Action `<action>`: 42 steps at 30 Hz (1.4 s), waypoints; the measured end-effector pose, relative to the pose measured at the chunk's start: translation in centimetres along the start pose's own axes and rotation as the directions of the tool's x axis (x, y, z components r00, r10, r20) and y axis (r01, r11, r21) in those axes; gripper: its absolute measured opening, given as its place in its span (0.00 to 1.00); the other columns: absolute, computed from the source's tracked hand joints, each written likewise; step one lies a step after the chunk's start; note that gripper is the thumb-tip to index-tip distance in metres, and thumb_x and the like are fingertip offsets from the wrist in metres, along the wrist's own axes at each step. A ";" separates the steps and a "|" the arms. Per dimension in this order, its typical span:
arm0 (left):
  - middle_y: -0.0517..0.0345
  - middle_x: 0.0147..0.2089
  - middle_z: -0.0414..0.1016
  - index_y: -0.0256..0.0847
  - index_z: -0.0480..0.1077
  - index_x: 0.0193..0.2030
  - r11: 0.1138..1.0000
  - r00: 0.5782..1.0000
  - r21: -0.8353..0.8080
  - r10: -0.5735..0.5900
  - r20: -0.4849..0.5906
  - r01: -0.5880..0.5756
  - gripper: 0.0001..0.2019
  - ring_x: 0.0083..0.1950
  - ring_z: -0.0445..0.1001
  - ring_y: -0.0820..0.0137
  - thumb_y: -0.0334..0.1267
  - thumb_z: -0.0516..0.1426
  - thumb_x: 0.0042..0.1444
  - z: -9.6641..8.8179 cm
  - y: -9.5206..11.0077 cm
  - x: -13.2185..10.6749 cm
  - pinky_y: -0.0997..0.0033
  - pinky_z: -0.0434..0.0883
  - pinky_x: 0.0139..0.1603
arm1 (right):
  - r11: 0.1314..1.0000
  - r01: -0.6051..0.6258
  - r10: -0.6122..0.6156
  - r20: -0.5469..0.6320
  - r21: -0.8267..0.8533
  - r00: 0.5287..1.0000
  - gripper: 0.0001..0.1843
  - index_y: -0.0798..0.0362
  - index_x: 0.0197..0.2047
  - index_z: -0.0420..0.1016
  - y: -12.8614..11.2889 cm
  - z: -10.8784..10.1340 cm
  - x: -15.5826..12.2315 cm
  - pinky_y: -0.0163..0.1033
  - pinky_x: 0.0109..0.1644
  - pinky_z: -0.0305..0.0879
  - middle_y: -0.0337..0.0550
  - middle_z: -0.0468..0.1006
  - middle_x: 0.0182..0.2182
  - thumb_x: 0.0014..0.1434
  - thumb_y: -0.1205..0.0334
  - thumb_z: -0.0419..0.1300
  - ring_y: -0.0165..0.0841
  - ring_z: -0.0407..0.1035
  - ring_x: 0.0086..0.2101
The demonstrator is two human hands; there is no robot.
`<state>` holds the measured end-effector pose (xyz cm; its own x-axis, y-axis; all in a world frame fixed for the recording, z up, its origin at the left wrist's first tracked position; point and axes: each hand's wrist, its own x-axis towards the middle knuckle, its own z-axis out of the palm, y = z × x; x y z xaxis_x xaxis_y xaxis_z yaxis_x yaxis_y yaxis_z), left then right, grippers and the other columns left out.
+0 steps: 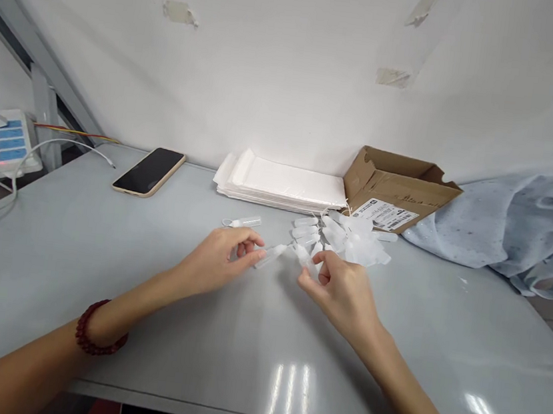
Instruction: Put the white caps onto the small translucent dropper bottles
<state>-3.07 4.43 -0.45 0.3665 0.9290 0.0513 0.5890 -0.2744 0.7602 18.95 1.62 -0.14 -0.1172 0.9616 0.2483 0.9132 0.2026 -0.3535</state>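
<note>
Both my hands are over the middle of the grey table. My left hand [222,257] has its thumb and index finger curled at the lower end of a small translucent plastic tube [273,256] with a narrow tip. My right hand [342,289] pinches a second such tube [303,257], partly hidden by the fingers. The two narrow tips point toward each other, almost meeting. Just beyond my left fingers lies a single tube [247,221] with a small loop at one end. A loose pile of similar tubes [305,231] and frosted flat plastic pieces [360,239] spreads behind my right hand.
Against the wall stands a stack of white envelopes [284,181], beside an open cardboard box [404,189]. Pale blue cloth [501,221] is heaped at the right. A phone [150,171] and white cable [70,143] lie left, near a power strip [5,140].
</note>
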 end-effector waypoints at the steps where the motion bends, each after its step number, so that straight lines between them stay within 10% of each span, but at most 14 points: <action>1: 0.58 0.33 0.73 0.40 0.72 0.41 0.997 0.999 -0.073 -0.022 0.040 0.024 0.15 0.33 0.70 0.69 0.49 0.54 0.57 0.1 0.3 -0.1 0.73 0.66 0.31 | 0.998 0.063 -0.063 -0.043 0.005 0.997 0.10 0.57 0.31 0.71 -0.2 0.3 -0.2 0.32 0.20 0.51 0.31 0.61 0.12 0.52 0.59 0.55 0.26 0.56 0.14; 7: 0.56 0.36 0.78 0.41 0.73 0.44 0.905 0.959 -0.367 -0.124 0.256 0.215 0.18 0.35 0.72 0.68 0.51 0.52 0.58 0.4 0.4 0.0 0.71 0.68 0.33 | 0.958 0.281 -0.286 -0.219 -0.054 0.933 0.11 0.59 0.34 0.71 -0.9 1.3 -1.2 0.30 0.18 0.49 0.31 0.64 0.13 0.56 0.60 0.52 0.24 0.56 0.12; 24: 0.62 0.26 0.70 0.40 0.75 0.38 0.801 0.965 -0.557 -0.096 0.243 0.220 0.11 0.27 0.68 0.74 0.44 0.62 0.52 0.8 1.1 -0.7 0.75 0.66 0.29 | 0.872 0.469 -0.489 -0.278 -0.141 0.827 0.07 0.61 0.32 0.72 -2.7 1.3 -2.0 0.34 0.21 0.56 0.37 0.68 0.16 0.56 0.66 0.55 0.28 0.63 0.17; 28: 0.62 0.26 0.70 0.41 0.76 0.36 0.781 0.966 -0.597 -0.029 0.256 0.182 0.08 0.27 0.68 0.74 0.43 0.61 0.53 0.9 1.1 -0.9 0.75 0.66 0.29 | 0.896 0.426 -0.399 -0.198 0.121 0.895 0.07 0.58 0.34 0.71 -3.2 0.7 -2.1 0.35 0.27 0.63 0.44 0.72 0.25 0.57 0.64 0.55 0.32 0.68 0.26; 34: 0.62 0.31 0.71 0.41 0.72 0.43 0.767 0.978 -0.621 -0.036 0.206 0.159 0.12 0.27 0.69 0.75 0.42 0.61 0.53 0.3 1.2 -0.7 0.73 0.70 0.32 | 0.801 0.013 -0.122 0.142 0.598 0.982 0.09 0.54 0.42 0.70 -3.3 0.1 -2.0 0.30 0.23 0.62 0.40 0.75 0.28 0.63 0.59 0.53 0.30 0.70 0.28; 42: 0.61 0.29 0.71 0.39 0.72 0.45 0.768 0.990 -0.624 -0.128 0.064 0.140 0.13 0.29 0.70 0.73 0.42 0.58 0.56 -0.4 0.5 -0.3 0.69 0.70 0.35 | 0.795 -0.016 0.018 0.004 0.606 1.000 0.09 0.52 0.44 0.69 -2.6 0.4 -1.7 0.34 0.27 0.66 0.43 0.77 0.33 0.62 0.59 0.55 0.33 0.73 0.31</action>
<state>-3.19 4.12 0.18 0.3335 0.9386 -0.0880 0.0541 0.0742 0.9958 16.58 -0.48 -0.01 -0.1027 0.9657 0.2386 0.4912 0.2578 -0.8320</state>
